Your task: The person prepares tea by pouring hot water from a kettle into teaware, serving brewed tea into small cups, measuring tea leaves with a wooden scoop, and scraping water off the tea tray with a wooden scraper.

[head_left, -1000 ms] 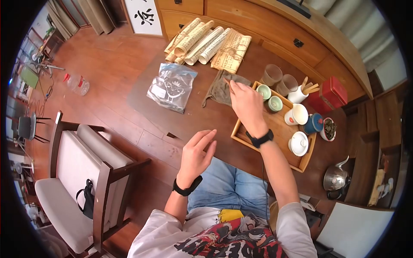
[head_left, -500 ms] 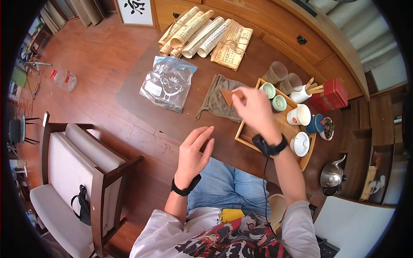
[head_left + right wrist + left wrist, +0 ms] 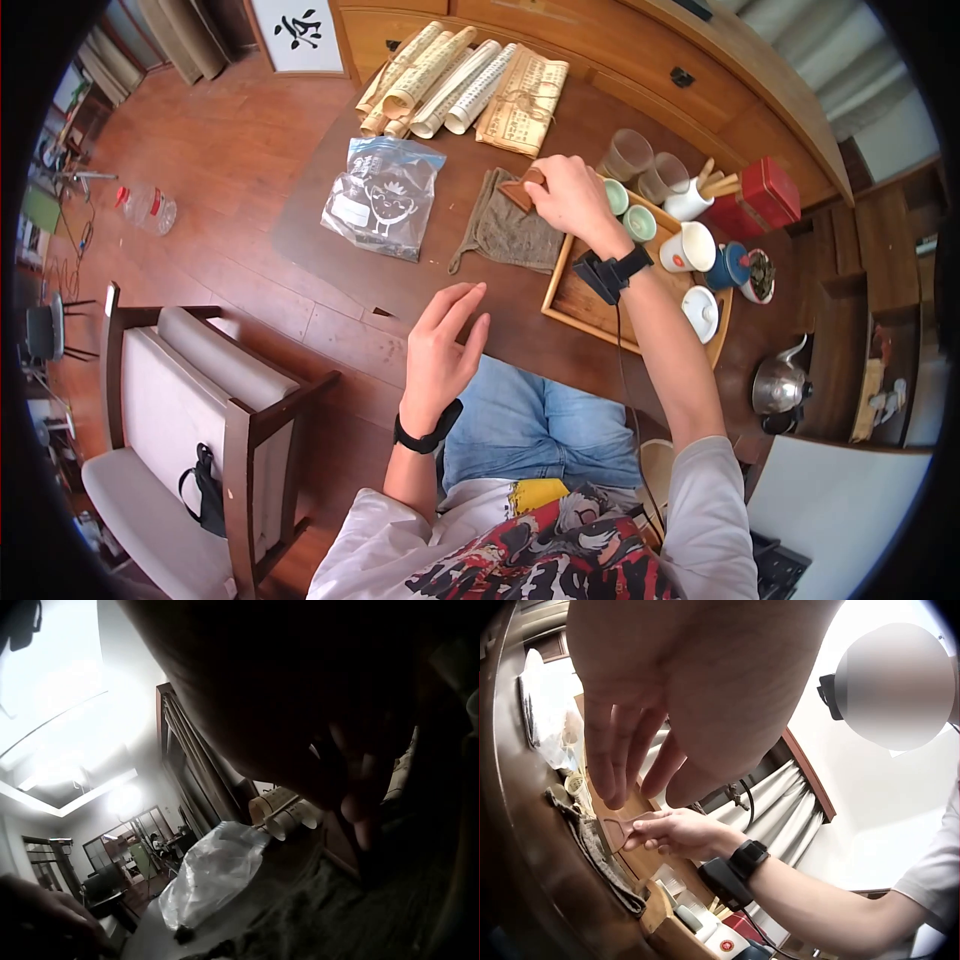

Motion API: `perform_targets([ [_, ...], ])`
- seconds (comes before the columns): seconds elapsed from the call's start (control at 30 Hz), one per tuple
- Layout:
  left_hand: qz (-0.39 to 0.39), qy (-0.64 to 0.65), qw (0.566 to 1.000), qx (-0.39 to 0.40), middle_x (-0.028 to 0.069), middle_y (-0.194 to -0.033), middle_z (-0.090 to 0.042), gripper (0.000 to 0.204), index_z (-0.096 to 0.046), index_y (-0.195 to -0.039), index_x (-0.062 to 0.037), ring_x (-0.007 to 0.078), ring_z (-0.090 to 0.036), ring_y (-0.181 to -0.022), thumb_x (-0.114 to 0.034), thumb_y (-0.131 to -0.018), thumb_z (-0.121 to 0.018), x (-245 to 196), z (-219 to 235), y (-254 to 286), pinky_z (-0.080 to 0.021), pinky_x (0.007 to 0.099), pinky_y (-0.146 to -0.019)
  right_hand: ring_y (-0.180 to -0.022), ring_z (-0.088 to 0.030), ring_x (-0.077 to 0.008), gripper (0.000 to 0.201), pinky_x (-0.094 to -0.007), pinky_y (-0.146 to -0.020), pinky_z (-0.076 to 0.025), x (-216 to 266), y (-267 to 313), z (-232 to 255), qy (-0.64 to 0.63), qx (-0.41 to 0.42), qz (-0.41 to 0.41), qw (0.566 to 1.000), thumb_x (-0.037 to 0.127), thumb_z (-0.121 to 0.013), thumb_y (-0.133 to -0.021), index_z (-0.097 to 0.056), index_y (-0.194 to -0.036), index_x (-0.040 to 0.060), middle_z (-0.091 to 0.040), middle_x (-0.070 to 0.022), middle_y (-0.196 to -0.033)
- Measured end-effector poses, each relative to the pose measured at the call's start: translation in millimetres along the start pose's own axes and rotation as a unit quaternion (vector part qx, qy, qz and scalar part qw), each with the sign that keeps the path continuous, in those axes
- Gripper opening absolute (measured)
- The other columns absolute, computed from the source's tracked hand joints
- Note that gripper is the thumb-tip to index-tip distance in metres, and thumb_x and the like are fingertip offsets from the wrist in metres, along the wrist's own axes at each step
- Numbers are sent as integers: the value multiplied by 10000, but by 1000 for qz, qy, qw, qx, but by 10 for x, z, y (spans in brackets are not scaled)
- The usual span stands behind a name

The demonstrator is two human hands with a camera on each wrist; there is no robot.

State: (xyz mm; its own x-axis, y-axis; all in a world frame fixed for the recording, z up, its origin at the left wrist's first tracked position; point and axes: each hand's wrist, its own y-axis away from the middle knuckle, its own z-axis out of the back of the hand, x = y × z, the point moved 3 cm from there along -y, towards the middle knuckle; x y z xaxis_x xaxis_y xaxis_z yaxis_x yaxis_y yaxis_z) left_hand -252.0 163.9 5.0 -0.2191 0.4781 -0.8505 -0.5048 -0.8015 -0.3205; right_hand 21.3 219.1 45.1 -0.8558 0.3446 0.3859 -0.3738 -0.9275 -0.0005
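Observation:
My right hand [image 3: 578,198] pinches a flat reddish-brown triangular piece [image 3: 518,191] between thumb and fingers. The piece overlaps the far part of a grey-brown cloth [image 3: 512,235] in the head view. From the left wrist view, the right hand [image 3: 686,832] grips the piece by one end, close over the cloth [image 3: 600,859]. My left hand [image 3: 440,345] hovers by the table's near edge with relaxed fingers and nothing in them. In the dark right wrist view, the piece [image 3: 341,851] shows below the fingers.
Right of the cloth is a wooden tray [image 3: 590,330] with green cups [image 3: 640,223], a white cup [image 3: 688,247] and a lidded bowl [image 3: 701,312]. A clear plastic bag [image 3: 385,200] and paper scrolls [image 3: 430,80] lie left and behind. A kettle [image 3: 780,385] stands far right.
The right hand first swung the brown piece over the cloth's middle, then moved it away from the body to the cloth's far part. The left hand has barely moved.

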Motion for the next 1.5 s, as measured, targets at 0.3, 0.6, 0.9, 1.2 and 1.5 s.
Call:
perform_targets([
  [0.3, -6, 27, 998, -52, 160, -1137, -725, 605, -656, -1509, -9, 256, -760, -928, 114, -922, -730, -192, -98, 68, -628, 373, -839, -861, -717, -280, 79, -430, -742, -608, 652, 1339, -337, 17, -112, 285, 952, 114, -724, -918, -752, -925, 41, -691, -95, -862],
  [0.6, 44, -150, 988, -10, 138, -968, -750, 306, -832, -1187, -30, 279, -754, -845, 76, -907, -771, 110, 19, 216, -598, 381, -755, -967, -716, -305, 390, -425, -841, -613, 533, 1899, -561, -113, -55, 273, 954, 111, -745, -923, -691, -1277, -41, -736, -114, -1032],
  [0.9, -60, -348, 935, -33, 98, -1062, -722, 171, -796, -1132, -48, 308, -713, -984, -43, -966, -755, 246, 175, -78, -597, 432, -812, -1017, -749, -323, 284, -437, -874, -620, 5, 2247, -300, -129, 32, 185, 974, 165, -767, -979, -761, -1219, 13, -787, -130, -1101],
  [1.2, -93, -416, 900, 86, 49, -955, -677, 203, -809, -1160, -76, 273, -694, -870, -49, -971, -739, -327, -678, 430, -599, 408, -731, -937, -743, -333, 258, -452, -817, -620, -325, 2500, -300, -168, -7, 121, 978, 155, -746, -990, -731, -1209, 19, -763, -136, -1003],
  [1.5, -92, -343, 935, -5, 107, -1053, -729, 298, -833, -1231, -67, 319, -693, -971, -39, -940, -772, -9, -299, 24, -579, 449, -855, -923, -769, -391, 570, -491, -794, -625, 60, 2231, -614, -288, 1, 84, 954, 227, -789, -982, -609, -1484, 25, -792, -174, -1027],
])
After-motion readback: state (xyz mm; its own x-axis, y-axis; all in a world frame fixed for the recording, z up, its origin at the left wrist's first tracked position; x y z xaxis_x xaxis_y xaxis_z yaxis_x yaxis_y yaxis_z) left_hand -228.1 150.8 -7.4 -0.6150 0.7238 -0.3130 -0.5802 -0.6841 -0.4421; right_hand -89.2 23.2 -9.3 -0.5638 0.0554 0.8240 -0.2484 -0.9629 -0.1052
